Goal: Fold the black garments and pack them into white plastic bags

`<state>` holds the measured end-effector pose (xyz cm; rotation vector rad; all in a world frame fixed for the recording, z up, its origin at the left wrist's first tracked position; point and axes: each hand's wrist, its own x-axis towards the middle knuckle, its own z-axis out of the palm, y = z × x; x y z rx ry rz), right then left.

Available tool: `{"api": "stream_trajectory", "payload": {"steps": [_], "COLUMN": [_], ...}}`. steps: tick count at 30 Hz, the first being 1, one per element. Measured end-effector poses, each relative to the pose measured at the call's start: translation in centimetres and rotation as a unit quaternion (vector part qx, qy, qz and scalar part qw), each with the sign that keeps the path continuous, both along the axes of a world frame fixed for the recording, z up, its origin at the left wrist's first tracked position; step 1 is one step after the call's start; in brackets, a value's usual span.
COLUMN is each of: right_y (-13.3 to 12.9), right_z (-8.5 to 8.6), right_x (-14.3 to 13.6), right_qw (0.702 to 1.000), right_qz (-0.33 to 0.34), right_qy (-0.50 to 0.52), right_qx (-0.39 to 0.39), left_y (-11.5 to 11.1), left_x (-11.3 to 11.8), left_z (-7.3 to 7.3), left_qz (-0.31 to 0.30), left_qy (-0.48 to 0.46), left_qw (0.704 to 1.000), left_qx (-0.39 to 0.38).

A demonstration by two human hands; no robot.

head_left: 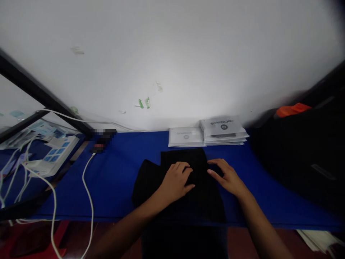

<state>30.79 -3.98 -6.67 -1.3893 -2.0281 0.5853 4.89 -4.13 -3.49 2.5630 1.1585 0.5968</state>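
A black garment [151,183] lies folded on the blue table [115,180], with part of it hanging over the front edge. My left hand [176,181] rests flat on its middle, fingers spread. My right hand [229,178] lies on the garment's right side, fingers pointing left toward the other hand. Neither hand grips the cloth; both press on top of it.
Two stacks of white packets [207,135] sit against the white wall behind the garment. A large black pile with something orange [292,109] fills the right. White cables [88,187] and a power strip [54,154] lie on the left.
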Motion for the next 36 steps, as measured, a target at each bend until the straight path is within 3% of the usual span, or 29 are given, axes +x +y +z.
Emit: {"api": "stream_trajectory", "payload": {"steps": [5,10,13,17,20,25,27,32,36], "right_y": [-0.2,-0.6,-0.6,-0.4,-0.8,-2.3,-2.8,-3.4,-3.2], "right_z": [0.1,1.4,2.1,2.4,2.5,3.1,3.4,4.1,4.3], "right_x": [-0.1,-1.7,-2.9,-3.7,-3.7,-3.4,-3.2,-3.2,-4.0], "right_qw": [0.999,0.995,0.984,0.97,0.971,0.969,0.968,0.969,0.967], "right_qz": [0.037,0.073,0.12,0.172,0.173,0.213,0.218,0.205,0.198], "right_qy": [0.002,-0.03,-0.078,-0.103,-0.101,-0.114,-0.119,-0.134,-0.16], "right_qx": [0.011,0.06,0.108,0.139,0.128,0.059,0.037,0.02,0.026], "left_y": [0.0,0.3,0.4,1.1,1.6,1.2,0.9,0.6,0.7], "left_x": [0.6,0.0,-0.4,-1.0,-1.4,-1.8,-1.9,-1.9,-1.8], "left_z": [-0.9,-0.3,0.6,1.5,1.6,0.9,0.6,0.3,0.4], "left_qz": [0.014,0.039,-0.022,-0.129,-0.128,-0.162,-0.153,-0.042,0.011], "left_qy": [0.063,-0.052,-0.134,-0.176,-0.183,-0.116,-0.123,-0.203,-0.231], "left_qw": [0.997,0.996,0.99,0.976,0.974,0.979,0.979,0.975,0.969], "left_qx": [0.032,0.055,0.04,-0.017,-0.036,-0.052,-0.053,-0.085,-0.086]}}
